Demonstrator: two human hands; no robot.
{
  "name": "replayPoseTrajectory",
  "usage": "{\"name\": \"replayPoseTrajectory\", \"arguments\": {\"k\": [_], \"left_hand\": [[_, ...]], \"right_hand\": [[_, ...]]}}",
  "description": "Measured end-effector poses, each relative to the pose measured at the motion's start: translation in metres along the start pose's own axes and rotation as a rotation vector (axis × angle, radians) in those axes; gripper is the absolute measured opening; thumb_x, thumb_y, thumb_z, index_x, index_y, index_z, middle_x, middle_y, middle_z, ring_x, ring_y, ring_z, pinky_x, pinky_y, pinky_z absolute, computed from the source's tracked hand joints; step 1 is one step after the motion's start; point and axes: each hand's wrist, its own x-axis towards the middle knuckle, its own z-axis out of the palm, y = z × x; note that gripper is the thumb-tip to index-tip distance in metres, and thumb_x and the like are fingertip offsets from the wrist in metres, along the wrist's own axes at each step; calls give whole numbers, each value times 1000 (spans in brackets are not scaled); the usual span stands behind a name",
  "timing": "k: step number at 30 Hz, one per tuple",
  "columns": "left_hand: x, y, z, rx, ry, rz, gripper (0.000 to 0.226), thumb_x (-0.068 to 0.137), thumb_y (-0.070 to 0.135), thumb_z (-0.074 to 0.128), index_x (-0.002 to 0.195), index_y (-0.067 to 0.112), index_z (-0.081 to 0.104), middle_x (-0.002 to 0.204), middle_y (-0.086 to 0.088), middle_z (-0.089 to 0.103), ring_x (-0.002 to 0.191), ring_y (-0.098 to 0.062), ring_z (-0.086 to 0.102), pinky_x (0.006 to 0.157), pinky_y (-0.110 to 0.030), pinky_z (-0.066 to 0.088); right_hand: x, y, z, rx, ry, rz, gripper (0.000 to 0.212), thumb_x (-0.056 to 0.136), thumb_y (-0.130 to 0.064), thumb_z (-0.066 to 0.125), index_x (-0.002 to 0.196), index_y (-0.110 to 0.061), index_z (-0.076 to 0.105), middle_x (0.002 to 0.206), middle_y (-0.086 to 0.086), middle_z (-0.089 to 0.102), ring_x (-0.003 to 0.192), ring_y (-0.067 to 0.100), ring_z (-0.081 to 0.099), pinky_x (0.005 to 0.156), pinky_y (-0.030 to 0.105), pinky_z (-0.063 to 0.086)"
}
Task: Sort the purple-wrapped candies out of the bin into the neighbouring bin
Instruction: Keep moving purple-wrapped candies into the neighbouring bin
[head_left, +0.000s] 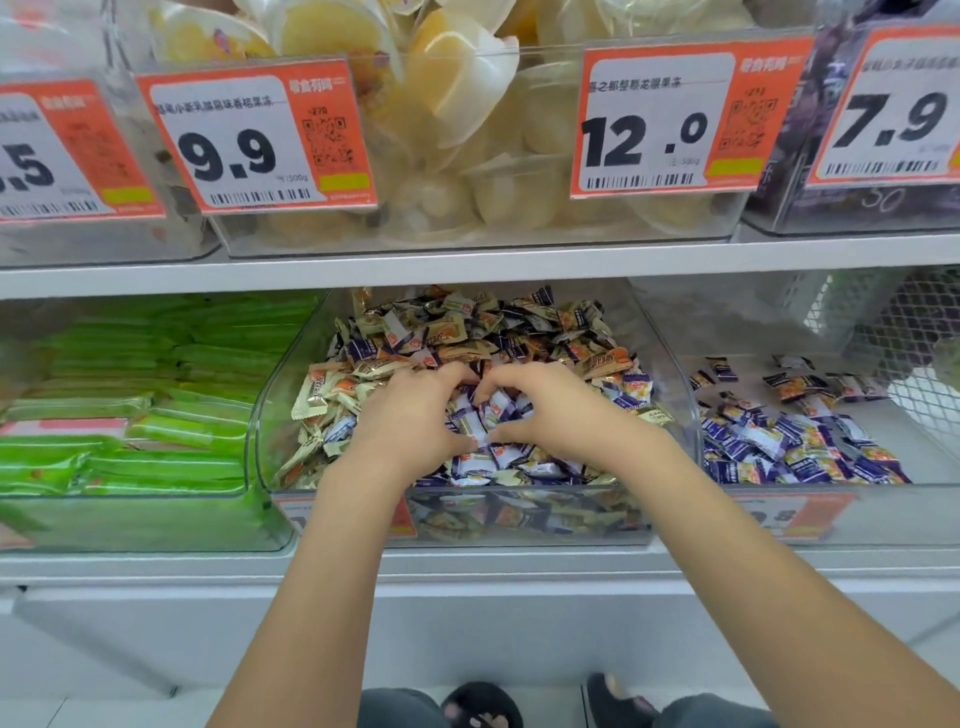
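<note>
inside the mixed bin (675, 415), left hand (415, 415) and right hand (550, 410) cup purple candies (483, 415), fingers curled round them. light, slippery wrappers (likely to spill); scoop from underneath.

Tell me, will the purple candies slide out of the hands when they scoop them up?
Probably a few will. The purple candies are small loose pieces in shiny wrappers, so they likely slip and spill from a heap. They look light, so both hands, left and right, cupped around a bunch should lift them easily. The crimped wrapper ends seem floppy, not stiff.
</note>
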Motion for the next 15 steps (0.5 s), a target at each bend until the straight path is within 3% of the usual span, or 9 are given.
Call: {"name": "replayPoseTrajectory", "arguments": {"k": [3,6,9,12,15], "left_hand": [[1,4,2,131,-37,8,56,82,49,64,130,30,44,127,0,54,120,-24,39,89,-40,36],[1,6,4,78,5,18,48,81,46,66,123,28,50,117,0,58,116,-24,41,79,-37,33],[-1,7,3,35,93,54,42,80,39,70,117,29,52,107,0,61,107,-25,51,69,-32,30],[-2,8,3,-50,167,67,35,82,32,70,113,30,53,104,1,65,90,-25,58,72,-32,34],[-3,8,2,-165,220,65,33,86,26,66,117,30,53,111,1,64,96,-24,60,85,-39,45]], "right_hand": [[-3,2,-2,87,48,4,26,80,-23,75,100,-27,61,118,-5,60,107,17,53,82,31,41],[-4,2,-8,153,123,15,23,79,-20,76,95,-30,62,120,-7,61,113,8,51,86,25,38],[-11,2,-26,238,256,49,24,78,-20,77,92,-33,63,100,-17,64,85,-14,55,72,8,39],[-22,9,-43,366,419,99,23,78,-19,76,94,-32,65,92,-18,66,82,-14,58,68,1,41],[-29,17,-52,394,534,165,22,79,-22,76,98,-28,66,91,-15,66,83,-7,59,65,-2,39]]}}
